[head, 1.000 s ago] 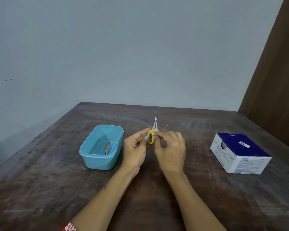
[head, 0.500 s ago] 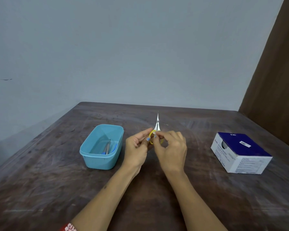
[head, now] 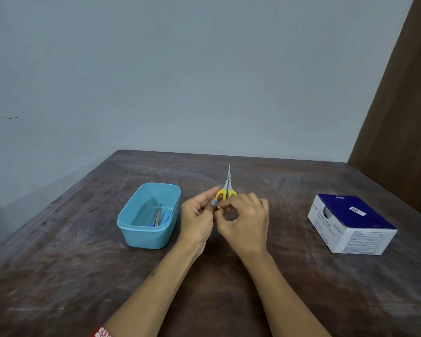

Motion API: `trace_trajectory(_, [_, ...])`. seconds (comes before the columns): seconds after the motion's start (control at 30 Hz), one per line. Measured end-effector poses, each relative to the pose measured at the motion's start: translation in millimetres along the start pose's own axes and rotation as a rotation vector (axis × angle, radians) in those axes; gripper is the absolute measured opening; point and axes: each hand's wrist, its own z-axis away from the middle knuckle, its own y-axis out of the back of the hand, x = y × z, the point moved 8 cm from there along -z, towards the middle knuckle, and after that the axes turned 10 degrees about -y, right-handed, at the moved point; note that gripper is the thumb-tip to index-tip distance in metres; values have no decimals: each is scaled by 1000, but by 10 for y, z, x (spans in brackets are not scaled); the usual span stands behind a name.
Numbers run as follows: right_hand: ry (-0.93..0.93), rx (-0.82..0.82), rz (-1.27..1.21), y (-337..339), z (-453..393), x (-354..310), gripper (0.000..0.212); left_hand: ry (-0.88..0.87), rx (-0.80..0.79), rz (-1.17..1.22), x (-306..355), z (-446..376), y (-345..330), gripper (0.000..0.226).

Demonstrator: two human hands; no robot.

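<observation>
- A grey-blue wall (head: 204, 69) stands behind a dark, scuffed wooden table (head: 58, 276).
- A light blue tub (head: 144, 237) sits on the table left of centre, just beside the left hand and apart from it.
- Inside the tub a thin metal tool (head: 157, 216) lies against the right wall, with something blue (head: 168, 215) beside it; what they are is too small to tell.
- At the bottom edge a red band (head: 102, 333) shows on the left forearm.
- The left hand (head: 196, 217) is held above the middle of the table, its fingers curled. Thumb and forefinger pinch the left yellow loop of the scissors' handle.
- The scissors (head: 227, 188) are held between the two hands, off the table. The blades are closed together and point away from the person, toward the wall. A small blue patch shows on the handle at the left fingertips.
- The right hand (head: 247, 222) touches the left one at the fingertips. Its fingers are curled in and grip the right side of the handle, hiding most of it.
- A cardboard box (head: 355, 215), dark blue on top and white with print on its sides, rests on the table well apart from the hands, on the right.
- A brown panel (head: 404, 105) fills the right edge behind the table.
</observation>
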Motion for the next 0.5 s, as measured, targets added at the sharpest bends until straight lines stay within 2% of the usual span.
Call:
trace_trajectory(0.13, [-78, 90, 30, 84, -32, 88, 9, -7, 20, 9, 12, 17, -11, 30])
trace_trajectory(0.23, [-65, 161, 69, 134, -48, 124, 7, -9, -3, 0, 28, 39, -37, 29])
trace_trajectory(0.4, [-33, 123, 49, 88, -25, 74, 5, -22, 12, 17, 64, 47, -31, 29])
trace_trajectory(0.5, [-89, 80, -8, 44, -14, 124, 8, -33, 21, 9, 80, 40, -18, 30])
